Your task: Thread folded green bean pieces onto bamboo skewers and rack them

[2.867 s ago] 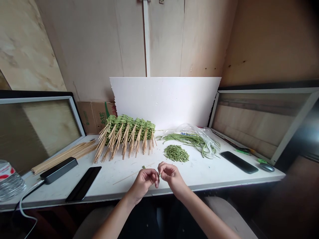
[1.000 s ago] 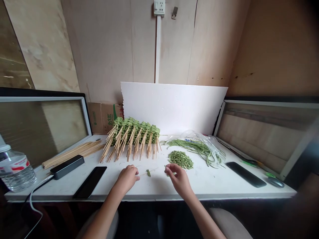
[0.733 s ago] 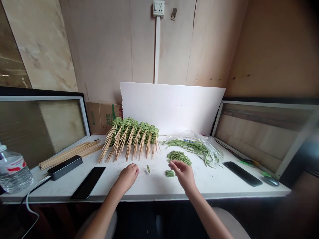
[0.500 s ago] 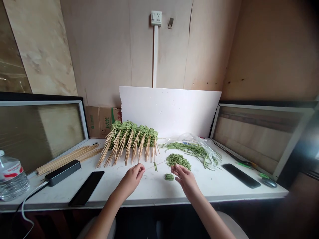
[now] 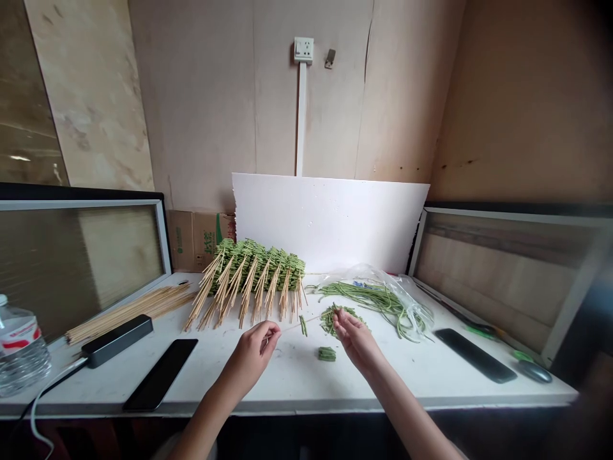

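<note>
My left hand is closed on the near end of a thin skewer, which points to the right above the table. A short piece of green bean hangs crosswise on it. My right hand is pinched close to the skewer's far end, in front of a heap of cut green bean pieces. What its fingertips hold is too small to make out. Below the skewer, a small neat bundle of cut beans lies on the white table.
Filled bean skewers are stacked at the back. Bare skewers lie left, near a black box, a phone and a water bottle. Long beans in a plastic bag, another dark phone and a mouse lie right.
My right hand's fingers have come together and moved up toward the skewer's far end. My left hand keeps its hold on the skewer. The view has tilted up slightly.
</note>
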`<state>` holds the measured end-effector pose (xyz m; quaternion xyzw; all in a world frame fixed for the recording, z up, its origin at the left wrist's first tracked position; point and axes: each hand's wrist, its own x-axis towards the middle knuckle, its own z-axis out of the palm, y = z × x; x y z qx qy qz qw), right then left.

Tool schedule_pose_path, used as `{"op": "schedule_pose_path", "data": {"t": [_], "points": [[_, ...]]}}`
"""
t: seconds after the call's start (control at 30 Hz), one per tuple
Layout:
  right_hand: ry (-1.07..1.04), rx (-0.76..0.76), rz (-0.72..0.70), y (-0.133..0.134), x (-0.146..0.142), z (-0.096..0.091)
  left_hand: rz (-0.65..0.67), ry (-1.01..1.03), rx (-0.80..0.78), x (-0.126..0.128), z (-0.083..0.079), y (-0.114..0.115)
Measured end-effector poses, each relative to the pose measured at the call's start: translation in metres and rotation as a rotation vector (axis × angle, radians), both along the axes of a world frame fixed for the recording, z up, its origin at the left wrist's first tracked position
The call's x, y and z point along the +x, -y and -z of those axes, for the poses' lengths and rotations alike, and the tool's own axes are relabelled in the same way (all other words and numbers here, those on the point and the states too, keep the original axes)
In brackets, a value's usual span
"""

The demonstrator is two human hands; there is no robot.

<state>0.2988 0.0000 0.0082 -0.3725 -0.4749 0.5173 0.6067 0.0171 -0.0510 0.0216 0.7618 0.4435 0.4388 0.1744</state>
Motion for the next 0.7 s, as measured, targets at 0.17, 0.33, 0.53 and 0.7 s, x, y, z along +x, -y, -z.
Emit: {"op": "schedule_pose_path", "data": {"t": [0.17,0.33,0.53,0.7], "points": [[0.024,0.024,-0.037,0.007,-0.004,-0.010,-0.005,0.008,0.011,0.002,0.002,0.000],[-0.064,-0.039,-0.108,0.018,-0.007,-0.017,-0.004,0.014,0.008,0.005,0.003,0.000],[-0.143,-0.096,-0.091,0.020,-0.005,-0.015,-0.001,0.029,0.017,0.006,0.006,-0.002],[-0.146,-0.096,-0.052,0.018,-0.002,-0.010,0.014,0.039,0.020,0.008,0.006,-0.001]]}}
